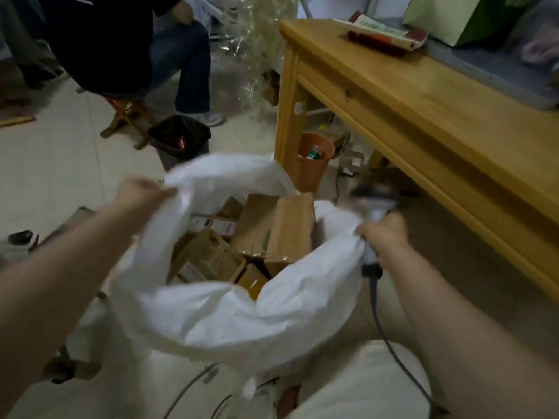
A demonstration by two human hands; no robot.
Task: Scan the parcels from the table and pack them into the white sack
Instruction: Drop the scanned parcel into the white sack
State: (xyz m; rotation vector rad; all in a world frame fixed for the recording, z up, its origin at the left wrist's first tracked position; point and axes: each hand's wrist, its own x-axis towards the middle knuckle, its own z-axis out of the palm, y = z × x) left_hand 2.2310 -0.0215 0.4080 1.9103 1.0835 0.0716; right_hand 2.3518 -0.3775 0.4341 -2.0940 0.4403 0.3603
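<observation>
The white sack (211, 316) stands open on the floor in front of me, with several brown cardboard parcels (281, 225) inside it. My left hand (142, 195) grips the sack's left rim. My right hand (385, 237) grips the right rim together with the handle of a barcode scanner (373, 201), whose blurred head points away from me. The scanner's dark cable (375, 300) runs down past my right forearm. The wooden table (423, 110) stands to the right.
On the table lie a red-edged packet (384, 33), a green bag (465, 16) and a grey mat. An orange bin (314, 158) stands under the table and a black bin (180, 139) behind the sack. A seated person (127, 40) is at the back left.
</observation>
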